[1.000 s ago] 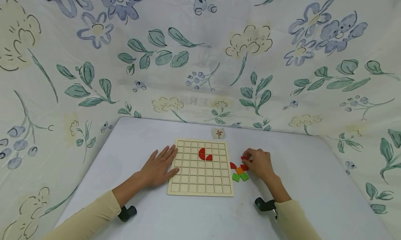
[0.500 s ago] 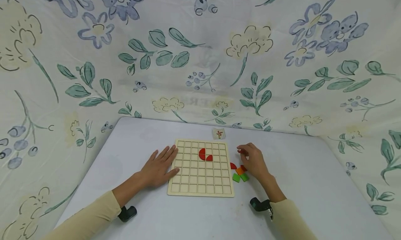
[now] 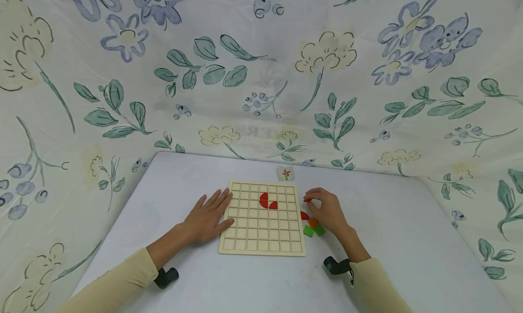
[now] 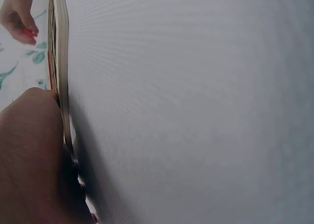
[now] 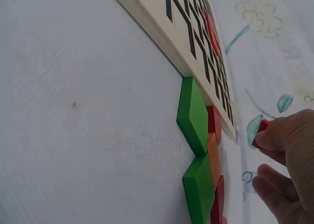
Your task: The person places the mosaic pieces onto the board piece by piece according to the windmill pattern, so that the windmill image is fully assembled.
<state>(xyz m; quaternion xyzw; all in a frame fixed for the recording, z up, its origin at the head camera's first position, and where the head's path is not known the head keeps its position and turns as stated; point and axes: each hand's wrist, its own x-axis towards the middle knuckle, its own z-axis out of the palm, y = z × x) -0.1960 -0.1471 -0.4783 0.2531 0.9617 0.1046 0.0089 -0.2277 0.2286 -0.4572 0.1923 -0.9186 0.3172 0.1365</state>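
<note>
My left hand [image 3: 208, 217] lies flat with its fingers spread, fingertips and thumb on the left edge of a pale wooden grid board [image 3: 242, 223]. Two red pieces, a half-round shape [image 3: 263, 200] and a quarter-round one [image 3: 273, 205], sit in the upper middle cells. Just right of the board, my right hand [image 3: 330, 212] pinches a small red piece [image 5: 260, 132] between thumb and fingertips, raised above the table. Below that hand lie a red quarter-round piece [image 3: 304, 216], an orange square [image 3: 313, 222] and two green squares [image 3: 308, 231]. Another red piece [image 5: 219, 199] shows in the right wrist view.
A small card [image 3: 285, 173] with a grid and a red figure lies behind the board. The white table [image 3: 261, 286] ends at a flower-patterned cloth [image 3: 261, 100]. Black devices [image 3: 337, 265] are strapped to both wrists.
My right hand has lifted the red piece from beside the other loose pieces and carried it left, closer to the board. The left hand has stayed still.
</note>
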